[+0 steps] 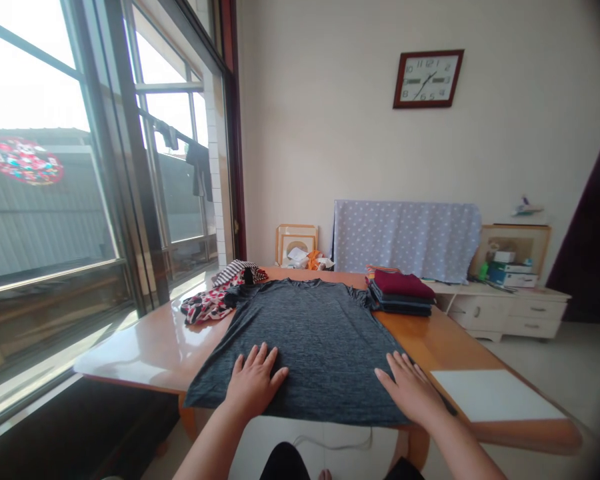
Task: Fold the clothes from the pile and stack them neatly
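A dark grey T-shirt lies spread out on the wooden table, its neckline at the far side and its hem over the near edge. On the lower left part of the shirt rests my left hand, palm down with the fingers spread. My right hand lies flat near the shirt's lower right side, fingers stretched out. Neither hand grips the cloth. By the shirt's left sleeve is a crumpled heap of patterned clothes. Next to the right sleeve stands a stack of folded clothes with a maroon piece on top.
A white sheet lies on the table to the right. Behind the table stand a cloth-covered object and a low white cabinet. Large windows run along the left. A clock hangs on the wall.
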The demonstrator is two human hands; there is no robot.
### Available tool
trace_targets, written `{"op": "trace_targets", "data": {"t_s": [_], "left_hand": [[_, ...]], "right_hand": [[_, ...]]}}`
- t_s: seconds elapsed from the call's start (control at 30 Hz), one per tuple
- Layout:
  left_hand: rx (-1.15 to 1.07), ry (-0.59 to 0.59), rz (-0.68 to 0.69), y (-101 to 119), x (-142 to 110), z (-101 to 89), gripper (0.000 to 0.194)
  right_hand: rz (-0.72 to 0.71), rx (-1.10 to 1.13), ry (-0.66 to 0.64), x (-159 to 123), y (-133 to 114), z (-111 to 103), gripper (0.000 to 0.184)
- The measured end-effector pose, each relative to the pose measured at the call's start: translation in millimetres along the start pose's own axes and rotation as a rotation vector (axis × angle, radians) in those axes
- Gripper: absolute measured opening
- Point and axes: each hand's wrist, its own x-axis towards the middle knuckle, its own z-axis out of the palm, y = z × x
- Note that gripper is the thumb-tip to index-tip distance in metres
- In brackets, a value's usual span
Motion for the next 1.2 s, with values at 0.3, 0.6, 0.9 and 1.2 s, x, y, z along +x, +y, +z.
{"op": "trace_targets", "data": {"t_s": [0.3, 0.6, 0.9, 1.2], "left_hand": [[-0.255, 0.164, 0.022, -27.8, 3.4, -8.6, 0.052], [-0.226, 0.525, -0.426, -91.6, -22.0, -44.0, 0.039], [-0.171, 0.258, -0.629, -107.8, -48.6, -43.7, 0.032], [-0.311, 0.296, -0.674, -109.8, -42.7, -45.6, 0.024]], "right_hand": [[0.012, -0.033, -0.013, 3.7, 4.4, 3.2, 0.085], [0.001, -0.073, -0.004, 13.9, 16.7, 16.3, 0.088], [0.021, -0.058, -0.012, 16.2, 17.2, 18.5, 0.089], [0.004, -0.038, 0.016, 17.5, 17.1, 21.7, 0.088]]}}
